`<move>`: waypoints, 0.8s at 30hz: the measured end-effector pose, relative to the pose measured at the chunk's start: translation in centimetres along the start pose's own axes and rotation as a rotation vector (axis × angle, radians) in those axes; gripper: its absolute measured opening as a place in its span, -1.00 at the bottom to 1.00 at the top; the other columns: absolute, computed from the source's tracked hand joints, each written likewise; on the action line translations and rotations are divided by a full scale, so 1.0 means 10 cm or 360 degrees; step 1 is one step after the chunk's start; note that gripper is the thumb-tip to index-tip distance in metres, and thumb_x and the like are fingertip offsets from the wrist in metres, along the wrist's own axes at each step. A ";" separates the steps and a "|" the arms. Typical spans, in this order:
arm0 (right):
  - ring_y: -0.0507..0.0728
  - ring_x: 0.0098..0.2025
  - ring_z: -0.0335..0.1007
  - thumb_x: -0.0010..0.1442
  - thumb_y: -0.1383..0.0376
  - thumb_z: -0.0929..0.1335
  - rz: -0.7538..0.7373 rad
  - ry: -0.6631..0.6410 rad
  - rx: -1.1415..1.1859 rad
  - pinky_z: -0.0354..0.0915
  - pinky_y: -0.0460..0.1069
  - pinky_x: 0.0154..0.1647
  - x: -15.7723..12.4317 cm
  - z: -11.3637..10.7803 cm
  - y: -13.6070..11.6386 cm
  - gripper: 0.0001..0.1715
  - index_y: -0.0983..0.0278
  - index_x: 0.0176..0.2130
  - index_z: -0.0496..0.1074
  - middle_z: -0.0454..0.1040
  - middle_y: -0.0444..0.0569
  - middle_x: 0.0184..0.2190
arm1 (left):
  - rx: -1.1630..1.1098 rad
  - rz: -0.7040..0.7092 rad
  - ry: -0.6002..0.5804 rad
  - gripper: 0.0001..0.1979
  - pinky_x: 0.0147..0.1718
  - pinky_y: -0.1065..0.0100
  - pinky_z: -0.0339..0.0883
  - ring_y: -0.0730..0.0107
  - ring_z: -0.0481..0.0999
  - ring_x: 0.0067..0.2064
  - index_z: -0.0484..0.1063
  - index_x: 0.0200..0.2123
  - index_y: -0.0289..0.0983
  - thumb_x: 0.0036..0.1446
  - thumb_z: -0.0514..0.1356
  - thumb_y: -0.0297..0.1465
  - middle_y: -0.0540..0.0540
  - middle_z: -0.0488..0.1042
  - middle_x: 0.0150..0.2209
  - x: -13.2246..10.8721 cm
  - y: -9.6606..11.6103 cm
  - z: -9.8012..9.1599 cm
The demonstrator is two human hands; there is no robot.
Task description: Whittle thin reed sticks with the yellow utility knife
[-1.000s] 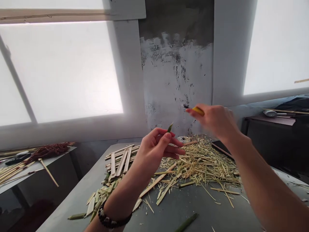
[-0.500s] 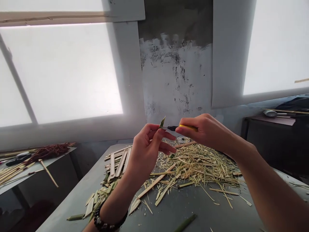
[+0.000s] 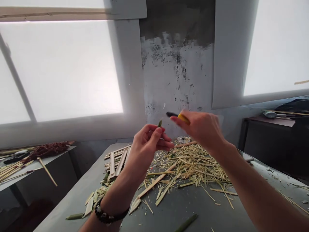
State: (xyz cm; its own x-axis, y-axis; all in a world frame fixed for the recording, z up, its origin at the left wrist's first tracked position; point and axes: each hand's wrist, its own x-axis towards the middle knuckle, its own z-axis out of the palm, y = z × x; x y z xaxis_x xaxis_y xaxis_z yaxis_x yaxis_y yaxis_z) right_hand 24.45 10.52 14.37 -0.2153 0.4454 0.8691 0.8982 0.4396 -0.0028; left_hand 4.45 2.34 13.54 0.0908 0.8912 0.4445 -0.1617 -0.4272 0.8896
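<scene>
Above the table, my left hand [image 3: 147,140] pinches a small, pointed piece of green bamboo [image 3: 160,122] between thumb and fingertips. Its other fingers stretch out to the right. My right hand [image 3: 199,127] is closed around a utility knife [image 3: 183,119] with a yellow handle and a black front end. The knife is up and to the right of the piece, apart from it, and its blade is blurred by motion. A thin pale shaving [image 3: 164,105] hangs in the air above the piece.
Below my hands, a heap of thin bamboo shavings [image 3: 200,164] covers the grey table [image 3: 79,193]. Flat split strips [image 3: 120,162] and green offcuts lie on the left. A green stalk [image 3: 185,223] lies at the front edge. Side tables with sticks stand left and right.
My right hand has lifted the knife up and away from the bamboo piece, where its blade was touching. A shaving has flown off. My left hand has stayed nearly in place.
</scene>
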 end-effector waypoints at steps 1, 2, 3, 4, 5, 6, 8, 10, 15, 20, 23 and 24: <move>0.01 -0.62 0.00 0.39 -0.26 0.09 0.0173 0.0035 -0.0070 -0.12 -0.02 -0.48 0.01 -0.02 0.11 -0.22 0.25 -0.34 0.46 0.31 -0.08 -0.63 | -0.0015 -0.0040 -0.0065 -0.79 -0.38 0.40 0.58 0.38 0.66 -0.43 0.41 -0.26 -0.29 0.27 0.28 -0.26 -0.07 0.60 -0.42 -0.03 0.00 0.04; 0.03 -0.61 -0.02 0.37 -0.28 0.09 0.0363 0.0095 -0.0141 -0.12 0.00 -0.48 0.02 -0.05 0.24 -0.22 0.24 -0.32 0.46 0.28 -0.08 -0.65 | -0.0028 -0.0073 -0.0135 -0.78 -0.39 0.39 0.58 0.35 0.67 -0.43 0.41 -0.26 -0.29 0.28 0.27 -0.25 -0.09 0.61 -0.42 -0.06 0.00 0.08; 0.05 -0.60 -0.01 0.36 -0.30 0.11 0.0492 0.0124 -0.0150 -0.10 0.01 -0.47 0.03 -0.10 0.35 -0.23 0.23 -0.33 0.46 0.28 -0.07 -0.65 | -0.0031 -0.0101 -0.0198 -0.78 -0.40 0.37 0.58 0.32 0.67 -0.42 0.40 -0.26 -0.28 0.29 0.26 -0.24 -0.11 0.62 -0.40 -0.09 0.00 0.12; 0.07 -0.58 0.03 0.35 -0.30 0.12 0.0567 0.0180 -0.0112 -0.05 0.02 -0.45 0.03 -0.15 0.45 -0.24 0.22 -0.36 0.44 0.28 -0.06 -0.65 | -0.0022 -0.0113 -0.0226 -0.78 -0.40 0.36 0.58 0.31 0.68 -0.41 0.39 -0.26 -0.28 0.29 0.25 -0.23 -0.13 0.64 -0.37 -0.11 0.00 0.16; 0.09 -0.57 0.08 0.35 -0.30 0.13 0.0609 0.0225 -0.0039 -0.01 0.03 -0.43 0.02 -0.22 0.50 -0.26 0.20 -0.39 0.42 0.27 -0.07 -0.66 | 0.0004 -0.0115 -0.0230 -0.78 -0.40 0.37 0.58 0.32 0.68 -0.41 0.38 -0.26 -0.27 0.30 0.24 -0.23 -0.15 0.65 -0.34 -0.13 0.01 0.18; 0.10 -0.55 0.13 0.35 -0.30 0.13 0.0603 0.0217 0.0094 0.04 0.04 -0.41 0.02 -0.28 0.52 -0.26 0.20 -0.42 0.40 0.28 -0.07 -0.65 | 0.0042 -0.0103 -0.0212 -0.79 -0.41 0.38 0.56 0.33 0.68 -0.42 0.38 -0.26 -0.26 0.30 0.23 -0.23 -0.16 0.66 -0.32 -0.14 0.01 0.20; 0.09 -0.54 0.18 0.35 -0.29 0.14 0.0496 0.0134 0.0433 0.11 0.03 -0.40 0.00 -0.38 0.44 -0.27 0.19 -0.44 0.38 0.32 -0.09 -0.63 | 0.0137 -0.0055 -0.0120 -0.81 -0.44 0.40 0.53 0.38 0.67 -0.44 0.36 -0.27 -0.25 0.31 0.22 -0.26 -0.15 0.68 -0.29 -0.13 0.02 0.22; 0.06 -0.55 0.15 0.35 -0.28 0.15 0.0280 -0.0037 0.0724 0.12 0.01 -0.44 -0.03 -0.43 0.26 -0.29 0.19 -0.44 0.38 0.31 -0.11 -0.61 | 0.0228 -0.0003 -0.0021 -0.84 -0.47 0.42 0.50 0.41 0.65 -0.47 0.35 -0.26 -0.24 0.31 0.21 -0.28 -0.13 0.68 -0.28 -0.11 0.04 0.20; 0.00 -0.59 0.01 0.36 -0.22 0.21 -0.0188 -0.0350 0.0683 0.04 -0.05 -0.51 -0.06 -0.40 -0.08 -0.36 0.20 -0.45 0.36 0.16 -0.20 -0.67 | 0.0402 0.0165 0.0121 -0.87 -0.48 0.39 0.50 0.43 0.64 -0.49 0.33 -0.24 -0.22 0.31 0.20 -0.31 -0.11 0.69 -0.25 -0.09 0.07 0.15; 0.00 -0.58 -0.01 0.37 -0.23 0.19 -0.0240 -0.0396 0.0627 0.01 -0.05 -0.53 -0.07 -0.37 -0.12 -0.34 0.20 -0.42 0.39 0.15 -0.21 -0.67 | 0.0504 0.0303 0.0122 -0.89 -0.47 0.39 0.50 0.42 0.65 -0.45 0.35 -0.25 -0.22 0.33 0.18 -0.33 -0.05 0.69 -0.28 -0.10 0.07 0.11; 0.00 -0.58 -0.03 0.37 -0.24 0.19 -0.0230 -0.0408 0.0651 0.01 -0.06 -0.53 -0.07 -0.37 -0.12 -0.33 0.21 -0.44 0.35 0.14 -0.22 -0.67 | 0.0546 0.0350 0.0126 -0.89 -0.47 0.38 0.51 0.42 0.66 -0.43 0.35 -0.25 -0.21 0.34 0.18 -0.33 -0.04 0.69 -0.27 -0.11 0.07 0.10; 0.00 -0.58 -0.03 0.37 -0.24 0.19 -0.0230 -0.0410 0.0658 0.00 -0.06 -0.53 -0.07 -0.37 -0.12 -0.32 0.21 -0.45 0.33 0.13 -0.23 -0.67 | 0.0555 0.0360 0.0129 -0.89 -0.47 0.38 0.51 0.42 0.66 -0.43 0.35 -0.25 -0.21 0.34 0.17 -0.32 -0.04 0.69 -0.26 -0.12 0.08 0.10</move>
State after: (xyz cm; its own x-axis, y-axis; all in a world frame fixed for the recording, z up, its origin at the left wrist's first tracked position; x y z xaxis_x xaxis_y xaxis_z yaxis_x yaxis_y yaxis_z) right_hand 24.93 6.86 15.62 -0.4604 0.5122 0.7250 0.6367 0.7596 -0.1324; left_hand 5.20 0.79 13.78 0.0115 0.7721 0.6354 0.1750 -0.6272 0.7590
